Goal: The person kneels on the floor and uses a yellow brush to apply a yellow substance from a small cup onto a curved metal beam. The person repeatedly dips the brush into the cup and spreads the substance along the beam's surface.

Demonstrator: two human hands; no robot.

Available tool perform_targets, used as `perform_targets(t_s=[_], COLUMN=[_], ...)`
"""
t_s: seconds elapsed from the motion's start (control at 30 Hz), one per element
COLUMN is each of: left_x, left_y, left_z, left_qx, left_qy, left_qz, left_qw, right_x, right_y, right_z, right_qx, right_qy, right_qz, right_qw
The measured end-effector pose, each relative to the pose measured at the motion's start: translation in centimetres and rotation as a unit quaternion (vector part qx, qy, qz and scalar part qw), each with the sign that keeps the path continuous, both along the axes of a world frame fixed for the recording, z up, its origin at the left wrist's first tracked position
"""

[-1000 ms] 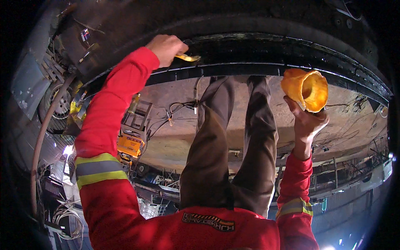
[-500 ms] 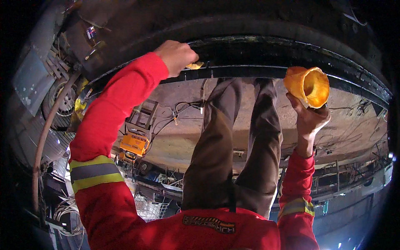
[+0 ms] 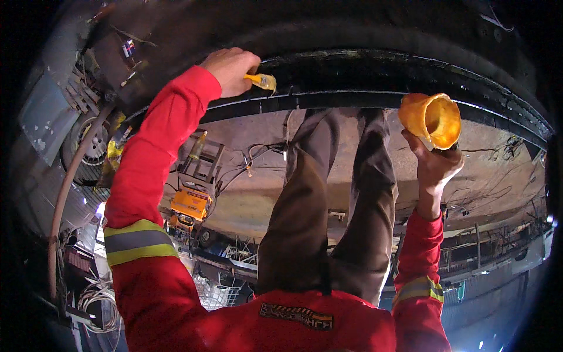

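My left hand [image 3: 230,71] is closed around a paintbrush [image 3: 265,82] with a yellow handle and pale bristles. The bristles point to the right, just above a long dark metal beam [image 3: 346,100] that runs across in front of me. Whether they touch it I cannot tell. At the right, my right hand [image 3: 435,167] grips an orange-yellow cup-like container [image 3: 421,117] with an uneven rim. Its mouth is tilted toward me, and its inside looks coated in the same colour. The fingers behind the container are partly hidden.
An orange machine [image 3: 190,203] stands on the floor at left, beside a metal frame [image 3: 202,155] and dark cables [image 3: 252,155]. Farther left are a wheel [image 3: 92,141], a brown hose [image 3: 69,182] and coiled cable [image 3: 97,302]. A wire basket [image 3: 217,292] is lower down.
My left hand has moved up and left with the paintbrush, and more of the brush now shows. The right hand and container have barely shifted.
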State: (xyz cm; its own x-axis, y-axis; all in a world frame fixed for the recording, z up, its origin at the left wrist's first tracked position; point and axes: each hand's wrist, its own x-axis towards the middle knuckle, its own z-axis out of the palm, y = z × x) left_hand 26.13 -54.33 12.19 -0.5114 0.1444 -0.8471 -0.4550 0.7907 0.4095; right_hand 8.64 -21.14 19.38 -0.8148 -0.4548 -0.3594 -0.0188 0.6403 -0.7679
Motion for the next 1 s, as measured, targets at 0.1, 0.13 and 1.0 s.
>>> perform_targets(t_s=[0.1, 0.13, 1.0], left_x=[1.1, 1.8, -1.0], left_y=[0.6, 1.7, 4.0], left_z=[-1.6, -2.1, 0.9], left_qx=[-0.048, -0.056, -0.012], left_qy=[-0.066, -0.047, 0.034], left_qz=[0.052, 0.053, -0.132], left_qw=[0.995, 0.996, 0.991], right_x=[0.1, 0.0, -0.9], right_y=[-0.2, -0.2, 0.6], right_z=[0.0, 0.1, 0.5], right_qx=[-0.018, -0.018, 0.028], right_qy=[-0.025, -0.023, -0.019], right_qz=[-0.008, -0.006, 0.030], right_qw=[0.999, 1.000, 0.999])
